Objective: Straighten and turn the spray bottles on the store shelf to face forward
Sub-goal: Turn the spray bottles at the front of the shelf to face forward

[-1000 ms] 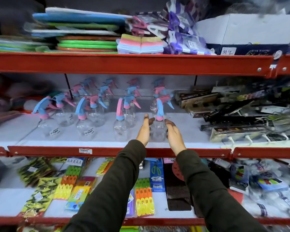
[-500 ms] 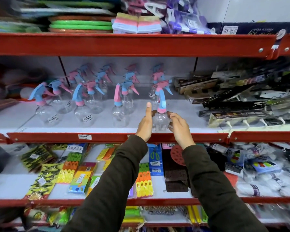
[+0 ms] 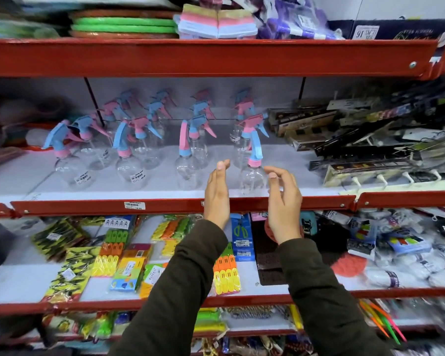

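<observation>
Both hands were raised to the middle shelf (image 3: 165, 205), palms facing each other. The left hand (image 3: 217, 194) and right hand (image 3: 283, 201) flanked the front-right spray bottle (image 3: 251, 176) without touching it; each grip was apart, fingers loosely spread, holding nothing. The bottle stood upright between the two palms, just behind the red shelf lip, its blue-and-pink trigger head above the fingertips. Judged reason for the pose: hands on either side let the round clear body be nudged or twisted from both flanks.

Just left of the left hand stood another front-row spray bottle (image 3: 188, 170), and further left two more (image 3: 129, 168), price stickers toward the aisle. Trigger heads in the rear rows (image 3: 201, 106) pointed various ways; motion blur made their exact headings hard to confirm.

Right of the right hand, packaged hook racks (image 3: 370, 173) lay flat on the same shelf, near the bottle, likely limiting room to swing its nozzle.
</observation>
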Available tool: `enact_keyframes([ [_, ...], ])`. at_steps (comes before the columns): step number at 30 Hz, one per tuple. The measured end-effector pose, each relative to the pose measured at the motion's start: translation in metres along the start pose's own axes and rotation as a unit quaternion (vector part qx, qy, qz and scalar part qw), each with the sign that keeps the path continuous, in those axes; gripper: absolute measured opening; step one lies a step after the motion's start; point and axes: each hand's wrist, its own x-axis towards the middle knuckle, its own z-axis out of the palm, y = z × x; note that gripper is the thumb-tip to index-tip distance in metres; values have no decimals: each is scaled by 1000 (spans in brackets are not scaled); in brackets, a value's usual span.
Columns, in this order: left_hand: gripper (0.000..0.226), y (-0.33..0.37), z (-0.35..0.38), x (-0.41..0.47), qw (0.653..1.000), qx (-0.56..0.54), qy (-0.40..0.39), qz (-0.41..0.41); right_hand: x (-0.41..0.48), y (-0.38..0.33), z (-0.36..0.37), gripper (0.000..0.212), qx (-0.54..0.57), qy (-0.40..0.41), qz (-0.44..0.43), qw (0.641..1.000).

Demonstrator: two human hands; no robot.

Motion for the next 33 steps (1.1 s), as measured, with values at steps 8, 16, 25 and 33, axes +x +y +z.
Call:
enact_keyframes([
  [8,66,-5,-59,13,986,-13,155,53,-15,-16,78,28,48,-122,36,991],
  [16,73,14,-106,72,995,-34,53,-77,12,-22,165,34,60,-137,175,973],
  [25,77,13,-122,69,991,0,-57,-123,12,-14,157,34,62,-118,178,975],
  [33,44,18,-120,40,990,19,-106,-90,-9,-14,141,33,53,-119,139,982],
])
